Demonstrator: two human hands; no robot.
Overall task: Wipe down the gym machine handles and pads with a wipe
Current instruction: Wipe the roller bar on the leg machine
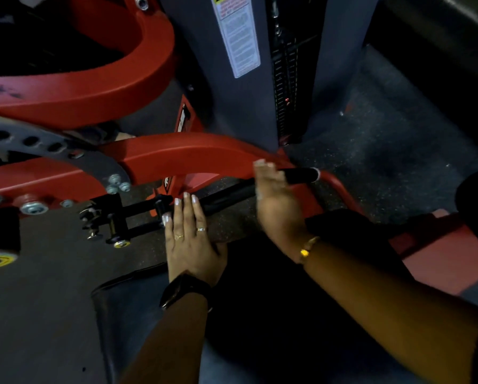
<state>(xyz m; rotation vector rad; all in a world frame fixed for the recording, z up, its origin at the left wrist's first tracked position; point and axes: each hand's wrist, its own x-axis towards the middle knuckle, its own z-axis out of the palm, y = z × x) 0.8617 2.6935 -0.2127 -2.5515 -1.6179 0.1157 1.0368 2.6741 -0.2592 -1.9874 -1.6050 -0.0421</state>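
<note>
The black handle (301,175) sits at the end of the red arm (190,153), long axis running left to right, capped end pointing right; the right hand (276,198) meets its left end, too blurred to tell the grip; the left hand (190,239) lies flat, fingers straight, holding nothing.

blk handle (301,175), horiz., mid-right
</note>
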